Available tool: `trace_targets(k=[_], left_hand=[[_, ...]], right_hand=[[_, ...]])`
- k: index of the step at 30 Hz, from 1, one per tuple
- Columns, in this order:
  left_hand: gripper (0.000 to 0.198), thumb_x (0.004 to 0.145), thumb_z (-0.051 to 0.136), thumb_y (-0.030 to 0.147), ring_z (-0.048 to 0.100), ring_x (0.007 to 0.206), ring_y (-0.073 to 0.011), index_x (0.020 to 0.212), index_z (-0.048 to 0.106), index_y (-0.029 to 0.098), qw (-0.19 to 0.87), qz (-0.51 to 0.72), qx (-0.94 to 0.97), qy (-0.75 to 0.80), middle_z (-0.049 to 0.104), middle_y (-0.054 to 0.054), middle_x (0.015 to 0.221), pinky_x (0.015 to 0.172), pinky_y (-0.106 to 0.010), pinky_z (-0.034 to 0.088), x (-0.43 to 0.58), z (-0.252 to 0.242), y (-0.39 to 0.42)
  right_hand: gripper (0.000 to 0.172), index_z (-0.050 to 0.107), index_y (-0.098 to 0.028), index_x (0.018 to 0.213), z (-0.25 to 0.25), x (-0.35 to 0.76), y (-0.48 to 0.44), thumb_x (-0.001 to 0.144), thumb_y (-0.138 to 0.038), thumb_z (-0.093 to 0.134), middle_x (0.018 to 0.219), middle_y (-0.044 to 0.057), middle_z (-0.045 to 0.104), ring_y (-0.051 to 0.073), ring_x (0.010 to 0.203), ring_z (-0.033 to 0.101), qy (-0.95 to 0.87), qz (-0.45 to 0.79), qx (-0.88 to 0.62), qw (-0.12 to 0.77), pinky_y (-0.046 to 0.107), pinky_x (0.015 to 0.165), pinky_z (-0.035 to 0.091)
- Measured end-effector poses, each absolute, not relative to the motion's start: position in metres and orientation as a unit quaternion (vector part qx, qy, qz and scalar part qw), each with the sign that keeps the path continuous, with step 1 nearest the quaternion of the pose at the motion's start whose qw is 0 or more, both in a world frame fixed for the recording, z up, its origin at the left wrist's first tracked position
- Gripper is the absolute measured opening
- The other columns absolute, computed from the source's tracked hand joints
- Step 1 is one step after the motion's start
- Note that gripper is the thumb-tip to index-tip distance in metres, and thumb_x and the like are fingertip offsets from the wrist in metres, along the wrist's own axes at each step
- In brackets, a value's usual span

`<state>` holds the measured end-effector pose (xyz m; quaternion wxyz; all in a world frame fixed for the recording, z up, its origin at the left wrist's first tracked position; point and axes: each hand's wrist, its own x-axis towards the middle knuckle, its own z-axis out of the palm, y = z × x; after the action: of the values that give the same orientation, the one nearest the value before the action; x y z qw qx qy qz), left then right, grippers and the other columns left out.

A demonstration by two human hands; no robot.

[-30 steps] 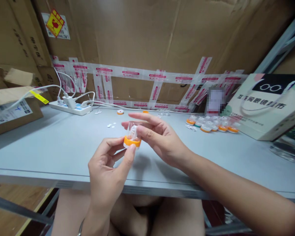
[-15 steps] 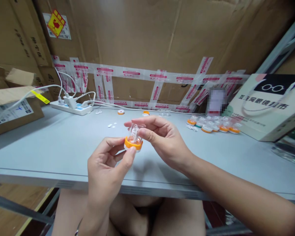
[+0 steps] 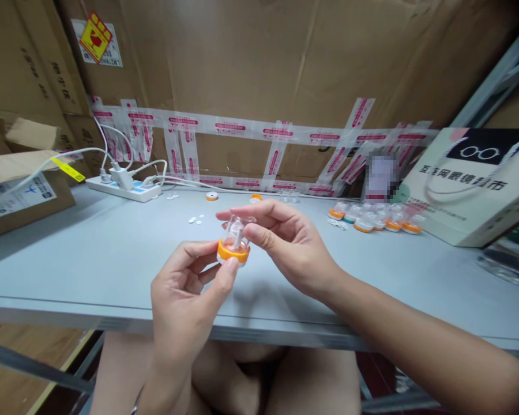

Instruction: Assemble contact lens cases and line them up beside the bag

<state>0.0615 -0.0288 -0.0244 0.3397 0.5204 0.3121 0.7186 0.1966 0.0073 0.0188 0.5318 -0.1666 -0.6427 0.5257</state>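
Above the front part of the table I hold a small contact lens washer [image 3: 234,246], with a clear cup, a white inner piece and an orange ring over a white base. My left hand [image 3: 190,282] pinches the orange ring between thumb and fingers. The clear cup on top is gripped by my right hand [image 3: 285,245], its thumb on the near side and its fingers behind. The washer leans slightly. Behind my hands lie several small white pieces [image 3: 199,222], and an orange-and-white base [image 3: 211,196] stands farther back.
Several assembled washers [image 3: 363,223] cluster at the right, before a paper bag [image 3: 462,190]. Small white parts [image 3: 337,225] lie beside them. At the back left is a power strip [image 3: 142,192] with cables, next to an opened cardboard box [image 3: 21,190]. Large cardboard [image 3: 242,63] rises behind the table.
Both hands and the contact lens washer have shifted very slightly left in view; the background has shifted slightly too. My grip on it looks the same.
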Motion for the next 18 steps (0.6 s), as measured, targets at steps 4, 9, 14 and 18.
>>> trace_targets(k=[4, 9, 14, 18], left_hand=[[0.016, 0.076, 0.071, 0.011, 0.071, 0.082, -0.0091, 0.086, 0.069, 0.024, 0.331, 0.717, 0.528, 0.312, 0.073, 0.007, 0.084, 0.074, -0.01, 0.056, 0.0611, -0.0242, -0.0296], [0.018, 0.075, 0.072, 0.01, 0.071, 0.08, -0.0057, 0.085, 0.069, 0.025, 0.323, 0.72, 0.527, 0.316, 0.072, 0.009, 0.083, 0.073, -0.007, 0.055, 0.0619, -0.0238, -0.0301], [0.019, 0.075, 0.072, 0.01, 0.07, 0.081, -0.0055, 0.086, 0.069, 0.025, 0.324, 0.721, 0.526, 0.313, 0.072, 0.009, 0.084, 0.075, -0.007, 0.055, 0.0619, -0.0253, -0.0298], [0.017, 0.077, 0.071, 0.011, 0.07, 0.082, -0.006, 0.086, 0.069, 0.025, 0.327, 0.72, 0.526, 0.314, 0.072, 0.009, 0.084, 0.076, -0.008, 0.055, 0.0616, -0.0251, -0.0298]], right_hand=[[0.01, 0.068, -0.022, 0.092, 0.0211, 0.1973, 0.0059, 0.082, -0.021, 0.065, 0.101, 0.002, 0.072, 0.012, 0.089, 0.067, -0.65, 0.519, -0.179, 0.525, 0.027, 0.079, 0.056], [0.01, 0.068, -0.023, 0.092, 0.0218, 0.1979, 0.0054, 0.081, -0.023, 0.067, 0.101, 0.002, 0.071, 0.014, 0.092, 0.067, -0.656, 0.51, -0.192, 0.522, 0.03, 0.081, 0.055], [0.012, 0.068, -0.024, 0.091, 0.0209, 0.1983, 0.0059, 0.08, -0.028, 0.068, 0.102, 0.002, 0.071, 0.016, 0.093, 0.067, -0.656, 0.513, -0.197, 0.518, 0.033, 0.082, 0.055], [0.013, 0.068, -0.023, 0.089, 0.0207, 0.1971, 0.0065, 0.077, -0.028, 0.07, 0.1, 0.002, 0.071, 0.014, 0.087, 0.067, -0.647, 0.518, -0.198, 0.523, 0.031, 0.078, 0.056]])
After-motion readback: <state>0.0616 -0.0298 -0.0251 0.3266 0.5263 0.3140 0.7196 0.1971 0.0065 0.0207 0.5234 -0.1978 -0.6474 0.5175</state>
